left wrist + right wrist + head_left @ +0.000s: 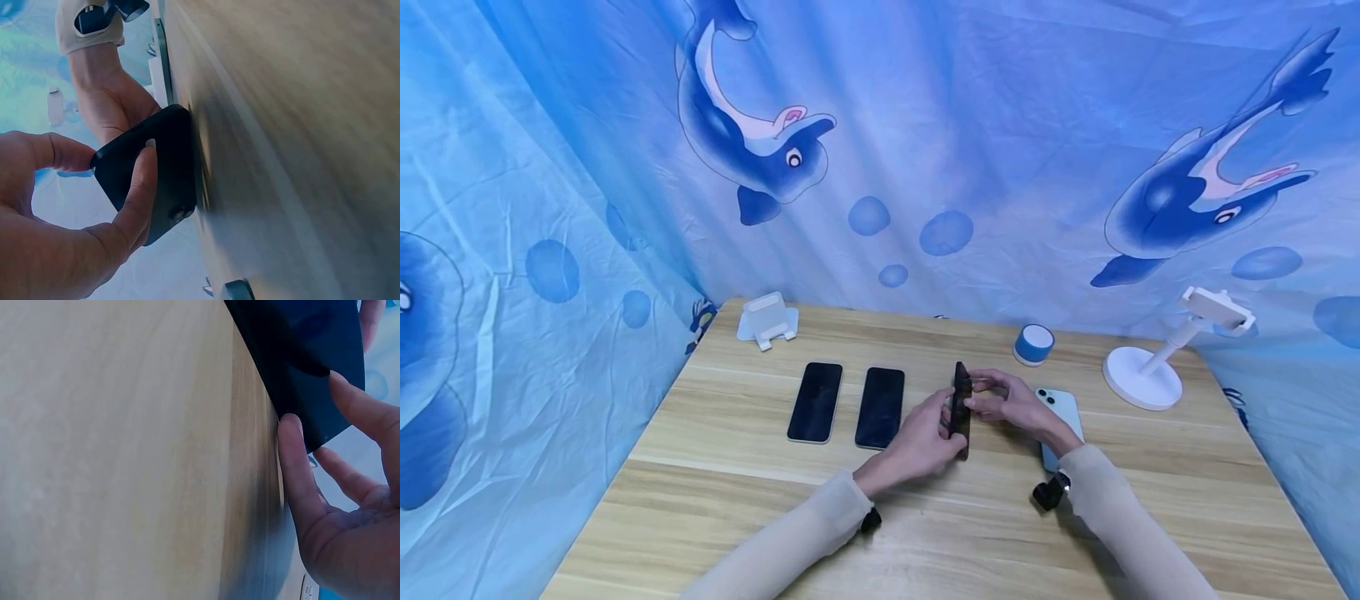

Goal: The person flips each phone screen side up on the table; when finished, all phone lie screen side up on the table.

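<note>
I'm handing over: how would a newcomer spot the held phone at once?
Near the middle of the wooden table, the left hand and right hand hold the dark phone between them. It is tipped up on edge, whereas its neighbours, two black phones and a light blue phone, lie flat.

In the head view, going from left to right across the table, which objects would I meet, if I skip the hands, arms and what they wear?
Small white stand, light-edged phone, dark-edged phone, held dark phone, blue-and-white cylinder, pale blue phone, white round-based stand.
</note>
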A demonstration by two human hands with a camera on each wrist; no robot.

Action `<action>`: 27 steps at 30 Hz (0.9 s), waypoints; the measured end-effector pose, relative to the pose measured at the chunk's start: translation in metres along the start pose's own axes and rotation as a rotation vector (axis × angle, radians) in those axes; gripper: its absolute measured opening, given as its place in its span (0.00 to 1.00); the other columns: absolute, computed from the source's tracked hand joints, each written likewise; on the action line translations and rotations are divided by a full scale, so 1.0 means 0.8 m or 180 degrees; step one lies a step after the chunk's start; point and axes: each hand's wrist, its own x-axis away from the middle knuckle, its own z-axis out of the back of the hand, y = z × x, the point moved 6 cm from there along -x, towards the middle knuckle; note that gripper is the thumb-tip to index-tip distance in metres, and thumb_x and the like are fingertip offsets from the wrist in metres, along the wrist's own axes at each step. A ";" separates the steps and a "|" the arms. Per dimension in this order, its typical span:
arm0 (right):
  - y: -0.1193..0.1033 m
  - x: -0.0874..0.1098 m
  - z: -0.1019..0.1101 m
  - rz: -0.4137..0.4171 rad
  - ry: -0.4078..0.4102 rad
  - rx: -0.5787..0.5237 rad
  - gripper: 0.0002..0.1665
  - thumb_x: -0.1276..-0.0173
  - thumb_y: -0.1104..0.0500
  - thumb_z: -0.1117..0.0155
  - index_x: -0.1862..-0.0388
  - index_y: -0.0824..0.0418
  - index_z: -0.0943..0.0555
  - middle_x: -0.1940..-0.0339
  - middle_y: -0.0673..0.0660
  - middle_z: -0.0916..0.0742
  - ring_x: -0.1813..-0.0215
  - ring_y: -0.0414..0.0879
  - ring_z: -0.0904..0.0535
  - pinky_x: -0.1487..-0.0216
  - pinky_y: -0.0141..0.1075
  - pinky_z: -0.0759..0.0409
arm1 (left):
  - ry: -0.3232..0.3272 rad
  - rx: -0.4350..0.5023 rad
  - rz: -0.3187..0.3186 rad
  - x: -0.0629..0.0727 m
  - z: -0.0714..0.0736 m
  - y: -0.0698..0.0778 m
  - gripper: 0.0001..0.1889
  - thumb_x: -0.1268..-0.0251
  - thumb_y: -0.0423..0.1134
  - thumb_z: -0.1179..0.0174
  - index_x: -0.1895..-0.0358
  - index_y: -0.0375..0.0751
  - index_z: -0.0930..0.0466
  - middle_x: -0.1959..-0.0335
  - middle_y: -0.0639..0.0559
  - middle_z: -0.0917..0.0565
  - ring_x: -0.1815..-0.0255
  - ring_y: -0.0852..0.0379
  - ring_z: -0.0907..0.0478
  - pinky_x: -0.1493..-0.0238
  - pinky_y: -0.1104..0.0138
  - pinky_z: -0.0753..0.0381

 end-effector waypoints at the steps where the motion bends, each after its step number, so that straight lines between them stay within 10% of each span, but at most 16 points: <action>1: 0.000 0.000 0.000 0.0009 0.0012 0.0040 0.41 0.26 0.52 0.30 0.19 0.56 0.34 0.29 0.70 0.26 0.41 0.52 0.16 0.43 0.46 0.13 | 0.0017 0.0007 0.0004 0.000 0.001 -0.001 0.40 0.39 0.31 0.35 0.22 0.33 0.38 0.54 0.43 0.16 0.64 0.64 0.19 0.60 0.74 0.19; 27: -0.012 -0.011 0.000 -0.0068 0.0591 0.1003 0.45 0.41 0.46 0.17 0.27 0.54 0.25 0.45 0.63 0.16 0.69 0.46 0.16 0.61 0.38 0.20 | -0.0066 -0.0586 0.0287 0.002 0.010 -0.024 0.46 0.44 0.36 0.23 0.24 0.25 0.37 0.61 0.47 0.16 0.73 0.68 0.27 0.59 0.71 0.23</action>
